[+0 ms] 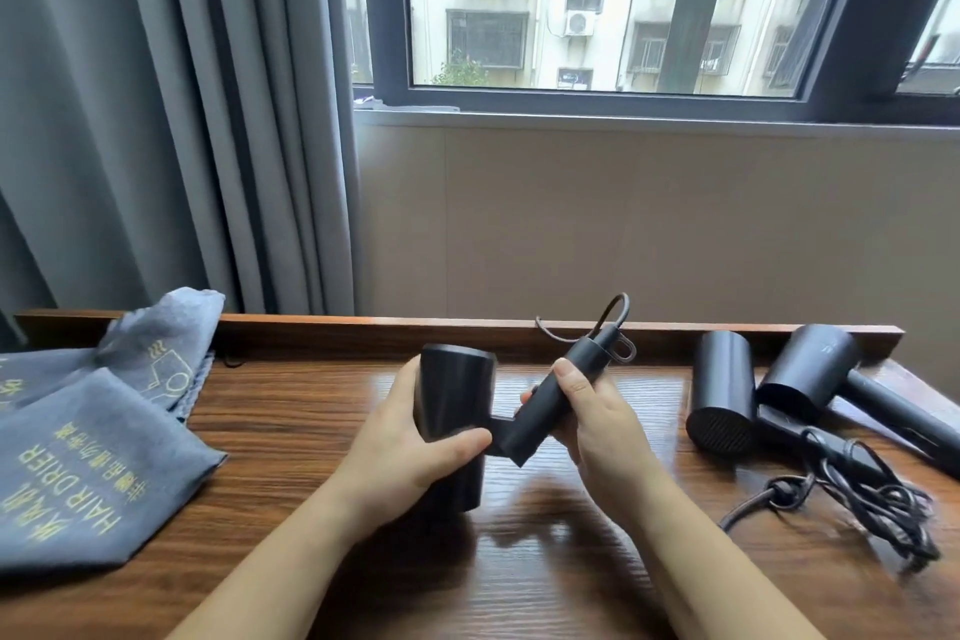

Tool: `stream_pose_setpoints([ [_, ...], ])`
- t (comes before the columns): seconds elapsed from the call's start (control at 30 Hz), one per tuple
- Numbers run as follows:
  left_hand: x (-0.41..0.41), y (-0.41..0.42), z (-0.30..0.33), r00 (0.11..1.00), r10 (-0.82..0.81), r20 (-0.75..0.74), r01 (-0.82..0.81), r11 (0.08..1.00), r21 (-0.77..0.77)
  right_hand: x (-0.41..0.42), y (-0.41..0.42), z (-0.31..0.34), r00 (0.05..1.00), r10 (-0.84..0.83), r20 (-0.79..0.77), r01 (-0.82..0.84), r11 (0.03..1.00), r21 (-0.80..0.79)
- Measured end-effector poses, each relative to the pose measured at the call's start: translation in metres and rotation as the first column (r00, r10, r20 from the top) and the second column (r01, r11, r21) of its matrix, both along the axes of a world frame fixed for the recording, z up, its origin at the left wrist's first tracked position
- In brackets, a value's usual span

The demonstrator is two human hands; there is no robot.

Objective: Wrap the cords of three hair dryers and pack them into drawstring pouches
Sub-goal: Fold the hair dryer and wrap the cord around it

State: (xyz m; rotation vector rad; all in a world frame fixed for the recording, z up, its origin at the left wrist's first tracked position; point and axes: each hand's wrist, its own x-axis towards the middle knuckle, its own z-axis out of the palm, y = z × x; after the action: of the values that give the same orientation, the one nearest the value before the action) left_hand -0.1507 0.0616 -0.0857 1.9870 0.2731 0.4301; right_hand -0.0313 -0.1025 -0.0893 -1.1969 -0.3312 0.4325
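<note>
Risk: left hand gripping dryer barrel, right hand clasping handle, cord at 12 o'clock snagging table rim.

Two bare forearms are showing, sleeveless to the frame's edge; the left hand and right hand are wearing no rings, with short, unpainted nails.
</note>
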Motion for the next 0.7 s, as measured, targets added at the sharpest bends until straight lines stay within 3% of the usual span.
stream_pose_setpoints([
  [0.13,-0.002,0.003,0.005,0.999,-0.022,-0.028,0.021,0.999,-0.023,-0.001,-0.004,0.004,0.996,0.056,0.071,-0.054,0.998,-0.034],
  [0.27,-0.005,-0.002,0.007,0.985,-0.157,-0.074,0.158,0.988,-0.002,-0.002,-0.004,-0.005,0.944,0.149,0.295,-0.072,0.964,-0.257],
  [0.43,-0.006,0.000,0.004,0.979,-0.198,-0.050,0.178,0.945,-0.273,-0.002,-0.006,-0.006,0.933,0.170,0.316,-0.091,0.964,-0.251],
  [0.53,-0.008,0.002,0.006,0.966,-0.249,-0.065,0.160,0.781,-0.604,0.005,-0.009,-0.003,0.913,-0.099,0.396,0.148,0.984,-0.095],
  [0.6,-0.010,0.004,0.008,0.944,-0.314,-0.097,0.130,0.627,-0.768,0.013,-0.016,0.001,0.786,-0.356,0.506,0.437,0.898,-0.045],
  [0.7,-0.015,0.008,0.010,0.901,-0.426,-0.088,0.163,0.518,-0.840,0.024,-0.020,0.000,0.709,-0.327,0.625,0.523,0.838,-0.155],
])
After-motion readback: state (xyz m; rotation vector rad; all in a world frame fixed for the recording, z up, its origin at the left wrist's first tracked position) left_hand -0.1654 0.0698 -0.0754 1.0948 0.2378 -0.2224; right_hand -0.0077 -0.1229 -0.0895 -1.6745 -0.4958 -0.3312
